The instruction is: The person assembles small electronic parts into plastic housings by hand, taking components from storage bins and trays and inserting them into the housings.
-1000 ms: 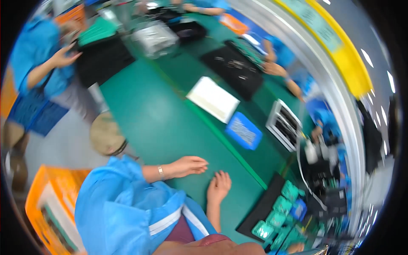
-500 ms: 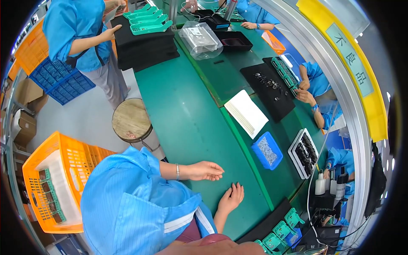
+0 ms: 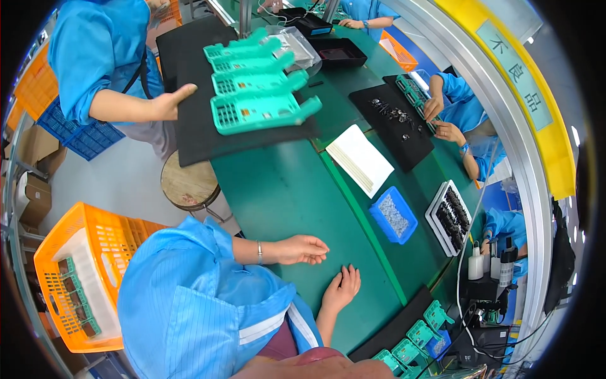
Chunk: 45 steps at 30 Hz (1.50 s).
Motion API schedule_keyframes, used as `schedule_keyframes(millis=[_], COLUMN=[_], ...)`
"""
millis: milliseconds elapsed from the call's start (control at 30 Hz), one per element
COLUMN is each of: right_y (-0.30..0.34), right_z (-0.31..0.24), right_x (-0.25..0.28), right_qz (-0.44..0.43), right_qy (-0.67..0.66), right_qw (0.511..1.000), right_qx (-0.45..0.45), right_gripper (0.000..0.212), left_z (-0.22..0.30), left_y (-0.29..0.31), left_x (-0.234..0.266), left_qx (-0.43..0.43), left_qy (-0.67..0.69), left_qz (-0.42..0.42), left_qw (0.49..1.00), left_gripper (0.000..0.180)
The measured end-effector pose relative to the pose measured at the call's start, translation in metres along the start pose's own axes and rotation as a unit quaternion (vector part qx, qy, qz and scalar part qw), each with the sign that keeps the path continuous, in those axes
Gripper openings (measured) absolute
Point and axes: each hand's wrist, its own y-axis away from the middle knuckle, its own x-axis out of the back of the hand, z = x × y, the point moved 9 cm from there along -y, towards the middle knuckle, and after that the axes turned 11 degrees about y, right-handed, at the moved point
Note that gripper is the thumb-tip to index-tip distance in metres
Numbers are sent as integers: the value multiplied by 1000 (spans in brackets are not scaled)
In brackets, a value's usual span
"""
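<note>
My left hand (image 3: 302,250) hovers over or rests on the green table (image 3: 271,183), its fingers curled and drawn together with nothing visible in them. Close by, my right hand (image 3: 341,288) has its fingers loosely spread and is empty. Ahead of both, a co-worker's hand (image 3: 172,105) grips the edge of a black mat (image 3: 208,146). A row of several green plastic housings (image 3: 255,114) sits on that mat. The mat partly covers the table's far left end.
A white sheet stack (image 3: 363,161), a blue bin of small clear parts (image 3: 394,216) and a white tray of black parts (image 3: 449,218) lie to the right. More green housings (image 3: 420,335) stand at lower right. At left are an orange crate (image 3: 95,278) and a round stool (image 3: 188,180).
The co-worker has brought the black mat with the green housings closer, to the right and over the table. My hands stay nearly where they were.
</note>
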Motion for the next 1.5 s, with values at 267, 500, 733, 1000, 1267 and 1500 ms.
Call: schedule_keyframes(millis=[267,500,733,1000,1267,1500], right_y=[-10,-19,-50,-60,-80,-72], right_z=[-2,-11,-131,-203,-208,-137], right_x=[-5,-44,-116,-152,-179,-159], right_qz=[4,-151,-367,-328,-366,-335], right_qy=[16,-355,-622,-664,-586,-516], right_qw=[1000,893,623,554,632,726], right_qx=[9,-232,-301,-381,-352,-305], right_gripper=[20,23,54,48,21,24], left_z=[1,33,98,139,133,133], left_y=[8,40,72,117,117,100], left_x=[-22,-24,-24,8,18,29], left_qx=[13,7,-132,-240,-220,-231], left_qy=[-8,7,95,128,131,140], left_qz=[-54,-48,-55,-30,-14,39], left_qw=[998,999,985,962,967,962], left_gripper=[19,20,11,15,16,16])
